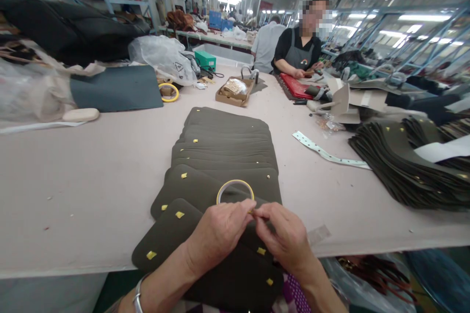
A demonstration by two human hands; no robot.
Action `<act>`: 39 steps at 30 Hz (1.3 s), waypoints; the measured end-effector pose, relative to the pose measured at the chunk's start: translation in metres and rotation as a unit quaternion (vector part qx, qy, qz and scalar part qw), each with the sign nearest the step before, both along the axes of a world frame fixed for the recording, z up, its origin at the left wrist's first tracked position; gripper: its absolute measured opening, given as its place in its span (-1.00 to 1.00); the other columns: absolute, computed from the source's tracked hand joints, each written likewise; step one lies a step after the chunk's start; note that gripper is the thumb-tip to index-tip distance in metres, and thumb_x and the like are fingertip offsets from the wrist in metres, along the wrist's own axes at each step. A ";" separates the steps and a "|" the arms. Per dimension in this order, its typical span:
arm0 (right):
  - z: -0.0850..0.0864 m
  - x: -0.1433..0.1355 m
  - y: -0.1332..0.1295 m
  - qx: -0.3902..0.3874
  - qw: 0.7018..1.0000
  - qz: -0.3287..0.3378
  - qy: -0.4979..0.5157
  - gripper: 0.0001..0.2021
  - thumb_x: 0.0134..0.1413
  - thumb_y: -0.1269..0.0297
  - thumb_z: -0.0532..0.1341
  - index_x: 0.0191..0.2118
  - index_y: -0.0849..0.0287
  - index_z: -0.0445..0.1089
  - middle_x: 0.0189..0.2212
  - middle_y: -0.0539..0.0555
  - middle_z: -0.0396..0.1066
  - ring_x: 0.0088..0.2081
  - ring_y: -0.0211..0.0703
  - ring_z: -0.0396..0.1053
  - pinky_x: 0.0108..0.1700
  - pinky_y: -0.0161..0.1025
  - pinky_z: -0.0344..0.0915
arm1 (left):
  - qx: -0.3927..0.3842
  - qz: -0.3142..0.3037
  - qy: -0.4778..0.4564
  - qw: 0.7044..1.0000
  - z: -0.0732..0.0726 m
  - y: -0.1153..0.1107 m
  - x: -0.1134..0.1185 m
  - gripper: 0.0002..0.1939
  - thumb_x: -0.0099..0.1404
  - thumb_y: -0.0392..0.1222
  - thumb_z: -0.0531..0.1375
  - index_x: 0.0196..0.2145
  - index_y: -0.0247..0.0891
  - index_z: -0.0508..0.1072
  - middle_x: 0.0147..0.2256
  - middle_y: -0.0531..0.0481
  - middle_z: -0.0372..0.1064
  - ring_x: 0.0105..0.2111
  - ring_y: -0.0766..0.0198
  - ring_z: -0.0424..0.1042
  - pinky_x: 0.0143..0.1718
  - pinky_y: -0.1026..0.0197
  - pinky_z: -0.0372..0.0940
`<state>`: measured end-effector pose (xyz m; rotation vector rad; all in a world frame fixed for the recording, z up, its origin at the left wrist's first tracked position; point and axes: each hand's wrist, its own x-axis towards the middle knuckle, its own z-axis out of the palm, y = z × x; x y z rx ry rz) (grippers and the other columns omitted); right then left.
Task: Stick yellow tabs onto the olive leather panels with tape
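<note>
Both hands meet above a fanned stack of dark olive panels (227,156) that bear small yellow tape pieces. My left hand (223,227) is closed around the lower edge of a thin yellow tape roll (235,182), which stands up from the panels. Fingertips of my right hand (284,232) are pinched together right beside the left ones, on what looks like the tape's end. Under my hands, the nearest panel (165,239) carries tape pieces at its corners and reaches over the table's front edge.
Beyond the stack stands a small cardboard box (232,102). Another yellow roll (169,100) lies near a grey sheet (117,89). A perforated strip (326,152) and a thick panel pile (407,171) are at right. Across the table, a person handles something by a red item (293,86).
</note>
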<state>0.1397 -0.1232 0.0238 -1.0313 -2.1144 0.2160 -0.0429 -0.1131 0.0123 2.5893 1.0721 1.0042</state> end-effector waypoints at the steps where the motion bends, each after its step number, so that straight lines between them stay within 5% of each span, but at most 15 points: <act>1: -0.002 0.000 -0.002 0.012 1.000 -0.009 -0.006 -0.86 0.15 0.55 0.12 -0.27 0.16 0.33 -0.44 0.05 0.41 -0.38 -0.19 0.38 -0.33 -0.27 0.32 | -0.009 -0.010 0.007 1.000 0.001 0.000 0.000 -0.83 0.44 -0.29 -0.04 -0.07 -0.26 0.27 -0.30 -0.02 0.47 -0.35 0.23 0.48 -0.32 0.21 0.40; 6: -0.003 -0.001 -0.007 0.010 0.999 -0.034 -0.017 -0.88 0.15 0.53 0.12 -0.28 0.20 0.35 -0.41 0.09 0.44 -0.35 -0.17 0.40 -0.30 -0.25 0.34 | -0.050 -0.009 0.036 0.998 0.001 0.000 0.001 -0.79 0.44 -0.31 -0.07 -0.27 -0.26 0.34 -0.44 0.03 0.37 -0.43 0.28 0.41 -0.40 0.27 0.32; 10: 0.002 -0.003 -0.010 -0.085 0.990 -0.086 0.071 -0.88 0.10 0.46 0.14 -0.38 0.17 0.40 -0.51 0.01 0.43 -0.48 -0.23 0.39 -0.42 -0.32 0.30 | -0.008 0.000 -0.002 1.000 0.003 -0.001 0.011 -0.80 0.42 -0.33 -0.04 -0.31 -0.27 0.34 -0.47 0.03 0.35 -0.46 0.28 0.37 -0.42 0.26 0.27; 14: 0.003 0.003 -0.007 -0.315 0.904 -0.145 0.250 -0.83 0.07 0.26 0.21 -0.49 0.18 0.39 -0.64 -0.02 0.40 -0.59 -0.27 0.36 -0.54 -0.37 0.30 | 0.031 -0.018 -0.030 0.999 0.011 -0.007 0.020 -0.80 0.40 -0.36 -0.01 -0.37 -0.25 0.31 -0.52 0.07 0.29 -0.52 0.30 0.29 -0.48 0.26 0.19; 17: -0.001 0.021 0.001 -0.396 0.837 -0.188 0.327 -0.73 -0.05 0.08 0.31 -0.47 0.22 0.42 -0.64 0.01 0.43 -0.60 -0.25 0.36 -0.53 -0.34 0.35 | 0.034 -0.012 -0.019 0.999 0.014 -0.002 0.021 -0.83 0.40 -0.34 -0.01 -0.33 -0.25 0.33 -0.49 0.06 0.32 -0.47 0.30 0.32 -0.41 0.25 0.22; 21: -0.008 0.049 0.010 -0.426 0.813 -0.215 0.334 -0.63 -0.18 0.00 0.39 -0.42 0.26 0.47 -0.57 0.05 0.48 -0.53 -0.24 0.41 -0.44 -0.34 0.40 | 0.008 0.065 0.092 0.994 0.009 0.021 0.016 -0.87 0.41 -0.29 0.02 -0.26 -0.26 0.35 -0.35 -0.02 0.37 -0.31 0.18 0.34 -0.26 0.13 0.26; 26: -0.016 0.059 0.016 -0.479 0.796 -0.215 0.301 -0.59 -0.21 -0.05 0.40 -0.43 0.26 0.47 -0.56 0.05 0.48 -0.53 -0.23 0.43 -0.43 -0.33 0.39 | -0.023 0.074 0.176 0.981 -0.002 0.035 0.012 -0.91 0.36 -0.32 0.06 -0.24 -0.25 0.36 -0.32 -0.05 0.33 -0.26 0.10 0.28 -0.19 0.03 0.23; 31: -0.016 0.059 0.022 -0.496 0.806 -0.201 0.252 -0.60 -0.17 -0.07 0.35 -0.46 0.24 0.43 -0.60 0.03 0.45 -0.57 -0.25 0.40 -0.47 -0.34 0.34 | -0.033 0.030 0.150 0.988 -0.011 0.028 0.008 -0.84 0.40 -0.32 -0.03 -0.26 -0.25 0.34 -0.40 -0.01 0.28 -0.35 0.16 0.23 -0.24 0.08 0.18; 39: -0.007 0.050 0.014 -0.421 0.893 -0.156 0.029 -0.77 0.10 0.15 0.17 -0.43 0.17 0.46 -0.63 -0.03 0.40 -0.56 -0.25 0.31 -0.50 -0.35 0.21 | -0.041 0.011 0.141 0.989 -0.018 0.023 0.007 -0.82 0.40 -0.34 -0.05 -0.23 -0.25 0.33 -0.40 0.00 0.28 -0.37 0.18 0.24 -0.28 0.11 0.16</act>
